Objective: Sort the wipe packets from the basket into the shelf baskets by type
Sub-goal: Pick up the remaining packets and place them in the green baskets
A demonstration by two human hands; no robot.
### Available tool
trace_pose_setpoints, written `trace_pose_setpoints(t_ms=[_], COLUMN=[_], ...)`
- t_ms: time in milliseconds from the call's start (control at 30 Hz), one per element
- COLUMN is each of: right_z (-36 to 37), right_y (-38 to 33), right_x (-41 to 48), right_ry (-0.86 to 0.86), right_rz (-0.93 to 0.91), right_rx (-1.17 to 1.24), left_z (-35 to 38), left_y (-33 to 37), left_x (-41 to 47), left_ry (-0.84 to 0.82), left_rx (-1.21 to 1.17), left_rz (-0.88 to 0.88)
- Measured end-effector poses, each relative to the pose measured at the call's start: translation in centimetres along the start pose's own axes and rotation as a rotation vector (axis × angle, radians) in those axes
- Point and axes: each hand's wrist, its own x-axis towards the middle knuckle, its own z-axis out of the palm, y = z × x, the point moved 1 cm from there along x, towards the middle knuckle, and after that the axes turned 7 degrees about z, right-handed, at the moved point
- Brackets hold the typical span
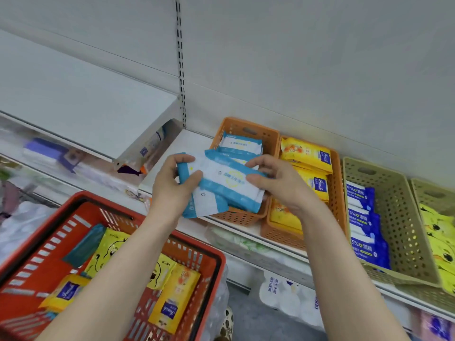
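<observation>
**Desk:** What are you seeing, big things first?

**Operator:** I'm looking down at a white shelf carrying a row of perforated baskets. The red basket is sitting below it on the left, with yellow packets and a teal one waiting inside. On the shelf, the left orange basket is holding blue-and-white packs. The second orange basket is holding yellow ones, and the olive basket dark blue ones.

**Desk:** And the hands?

**Operator:** Both are gripping a small stack of blue-and-white wipe packets, held just above the front of the left orange basket. The left hand is wrapping thumb and fingers round the stack's left end. The right hand is pinching the right end between thumb and fingers. I'm counting at least two packets; I can't tell exactly.

**Desk:** What's worrying you?

**Operator:** The stack is fanning out, with one packet hanging lower at the left. The film looks slick, so I'm guessing that if either grip loosens early, the lower packet could slide out. It could then drop past the shelf edge back toward the red basket or the floor. The yellow basket is touching this one, so a release drifting right could land the stack in the wrong type. I'm also thinking the packs already inside are lying unevenly, so new ones may perch on the rim.
</observation>
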Motion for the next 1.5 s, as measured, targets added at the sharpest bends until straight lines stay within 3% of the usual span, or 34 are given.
trace_pose_setpoints(t_ms=[100,167,400,567,933,1033,1133,1167,1233,1300,1500], right_z=[-3.2,-4.5,-2.9,-2.3,-0.9,-0.5,1.0,1.8,3.6,4.9,2.1], right_y=[0.0,-0.6,0.1,2.3,4.1,2.5,-0.1,-0.7,-1.5,-0.9,0.4], right_x=[3.7,6.2,15.2,17.2,18.8,16.2,11.3,9.4,5.9,3.8,4.0], right_ry=[0.421,0.546,0.276,0.187,0.22,0.338,0.439,0.357,0.037,-0.19,-0.125], right_rz=[-0.121,-0.152,-0.156,-0.201,-0.152,-0.225,-0.273,-0.196,-0.003,0.075,0.14], right_rx=[-0.208,-0.416,-0.721,-0.969,-1.324,-1.163,-0.652,-0.472,-0.157,-0.004,0.246], left_z=[-1.0,-1.7,-1.5,-1.0,0.0,0.0,0.1,0.1,0.4,0.8,2.4], left_y=[-0.2,-0.6,-1.4,-1.4,-1.4,-1.0,-0.7,-0.6,-0.5,-0.5,-0.4], left_x=[0.8,1.4,2.7,3.5,3.5,3.2,3.1,3.1,3.0,2.8,2.4], left_ry=[0.06,0.087,0.083,0.094,0.05,0.052,0.039,0.035,0.033,0.025,-0.026], left_rx=[0.012,0.006,-0.008,-0.021,-0.016,-0.052,-0.08,-0.088,-0.105,-0.111,-0.152], left_rz=[0.022,0.024,-0.005,-0.006,-0.045,-0.056,-0.071,-0.072,-0.063,-0.056,-0.09])
